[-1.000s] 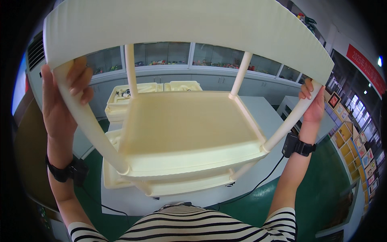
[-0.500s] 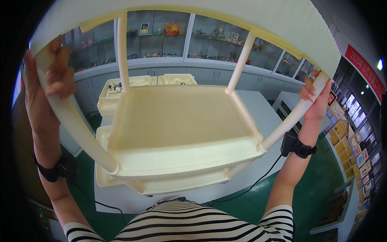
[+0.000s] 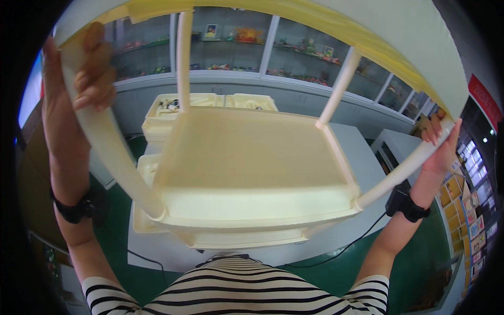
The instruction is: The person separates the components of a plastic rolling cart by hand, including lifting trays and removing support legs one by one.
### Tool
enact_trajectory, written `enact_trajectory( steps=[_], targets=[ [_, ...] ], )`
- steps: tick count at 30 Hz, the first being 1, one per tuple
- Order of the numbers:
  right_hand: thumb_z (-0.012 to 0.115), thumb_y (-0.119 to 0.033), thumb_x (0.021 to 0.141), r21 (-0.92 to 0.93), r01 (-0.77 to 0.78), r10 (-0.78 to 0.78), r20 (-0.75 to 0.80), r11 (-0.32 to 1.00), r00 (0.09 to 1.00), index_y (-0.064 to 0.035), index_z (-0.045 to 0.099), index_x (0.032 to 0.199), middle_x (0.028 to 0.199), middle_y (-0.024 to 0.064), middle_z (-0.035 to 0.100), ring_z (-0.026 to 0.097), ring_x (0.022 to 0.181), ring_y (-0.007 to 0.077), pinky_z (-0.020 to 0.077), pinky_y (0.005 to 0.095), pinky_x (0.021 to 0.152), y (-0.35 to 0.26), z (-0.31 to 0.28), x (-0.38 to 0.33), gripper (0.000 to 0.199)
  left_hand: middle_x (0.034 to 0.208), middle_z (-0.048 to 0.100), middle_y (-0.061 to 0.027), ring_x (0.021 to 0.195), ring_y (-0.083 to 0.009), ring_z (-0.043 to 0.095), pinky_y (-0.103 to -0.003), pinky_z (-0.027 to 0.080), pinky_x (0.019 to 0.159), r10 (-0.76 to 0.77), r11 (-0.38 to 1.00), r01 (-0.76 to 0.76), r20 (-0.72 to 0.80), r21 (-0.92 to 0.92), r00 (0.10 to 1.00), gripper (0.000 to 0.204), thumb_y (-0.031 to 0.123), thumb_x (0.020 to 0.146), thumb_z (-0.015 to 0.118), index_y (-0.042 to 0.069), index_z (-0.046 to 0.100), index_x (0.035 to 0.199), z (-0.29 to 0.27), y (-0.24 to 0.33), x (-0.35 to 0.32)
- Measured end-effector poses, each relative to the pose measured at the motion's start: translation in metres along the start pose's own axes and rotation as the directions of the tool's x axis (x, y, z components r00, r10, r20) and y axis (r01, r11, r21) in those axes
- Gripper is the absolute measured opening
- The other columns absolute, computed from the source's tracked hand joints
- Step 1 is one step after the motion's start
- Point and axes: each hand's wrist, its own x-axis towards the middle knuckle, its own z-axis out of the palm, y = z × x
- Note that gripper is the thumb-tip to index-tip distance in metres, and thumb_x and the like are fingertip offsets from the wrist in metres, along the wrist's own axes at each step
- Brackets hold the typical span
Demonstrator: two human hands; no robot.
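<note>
Both hands hold a cream plastic shelf rack (image 3: 252, 173) raised overhead above the white counter (image 3: 362, 152). The left hand (image 3: 79, 89) has its grip clamped round the rack's near left post, and the right hand (image 3: 438, 142) has its grip clamped on the near right post. More cream trays (image 3: 163, 113) sit at the counter's far left corner.

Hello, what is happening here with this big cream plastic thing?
A person in a striped shirt holds a cream plastic shelf rack up in front of the head. The left hand grips one corner post, the right hand grips the opposite post. Both wrists wear black bands. Below stands a white table carrying more cream trays; glass display cabinets line the back wall.
</note>
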Motion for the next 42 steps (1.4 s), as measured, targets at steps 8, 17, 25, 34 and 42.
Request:
enact_trajectory(
  steps=[8,17,25,34,42],
  targets=[
    [0.036,-0.039,0.094,-0.181,-0.035,0.009,-0.141,0.983,0.990,0.0049,0.034,0.126,0.059,-0.0025,0.032,0.029,0.044,0.0028,0.0293,0.0159,0.045,-0.002,-0.012,0.006,0.055,0.072,0.034,0.0002,0.056,-0.0025,0.037,-0.014,0.038,0.047,0.125,0.990,-0.122,0.048,-0.068,0.991,0.054,0.035,0.096,0.032,-0.004,0.021,0.131,0.007,-0.005,-0.006],
    [0.029,-0.038,0.096,-0.307,-0.041,-0.019,-0.191,0.951,0.981,0.0052,0.029,0.130,0.055,-0.0013,0.032,0.030,0.041,0.0020,0.0312,0.0137,0.042,-0.004,-0.008,0.009,0.056,0.070,0.033,0.0023,0.052,0.0008,0.036,-0.009,0.034,0.047,0.066,0.997,-0.065,-0.028,0.049,0.997,0.039,0.039,0.095,0.035,0.003,0.035,0.110,0.017,0.000,-0.004],
    [0.032,-0.038,0.095,-0.287,-0.057,0.026,-0.111,0.956,0.994,0.0037,0.027,0.132,0.058,-0.0011,0.035,0.033,0.046,0.0022,0.0324,0.0154,0.046,-0.003,-0.015,0.019,0.056,0.074,0.033,0.0030,0.057,0.0003,0.035,-0.012,0.033,0.052,-0.005,1.000,0.006,0.019,-0.025,1.000,0.033,0.032,0.096,0.035,0.002,0.036,0.108,0.017,0.009,0.000],
    [0.035,-0.037,0.094,-0.247,-0.182,0.148,-0.148,0.952,0.978,0.0006,0.033,0.117,0.060,-0.0005,0.037,0.034,0.048,0.0048,0.0326,0.0176,0.047,-0.017,-0.066,0.037,0.044,0.057,0.038,0.0020,0.039,-0.0075,0.039,-0.026,0.046,0.044,-0.215,0.970,0.206,-0.065,-0.133,0.974,0.048,0.055,0.091,0.023,0.011,0.038,0.079,-0.002,0.021,0.023],
    [0.037,-0.036,0.094,-0.232,-0.235,0.180,-0.236,0.944,0.955,-0.0026,0.041,0.098,0.060,0.0004,0.038,0.035,0.049,0.0076,0.0330,0.0195,0.048,-0.022,-0.081,0.047,0.034,0.057,0.044,-0.0028,0.043,-0.0152,0.050,-0.041,0.054,0.067,-0.171,0.822,0.299,0.292,-0.484,0.941,0.062,0.064,0.085,0.022,0.008,0.045,0.072,-0.012,0.002,0.027]
  ],
)
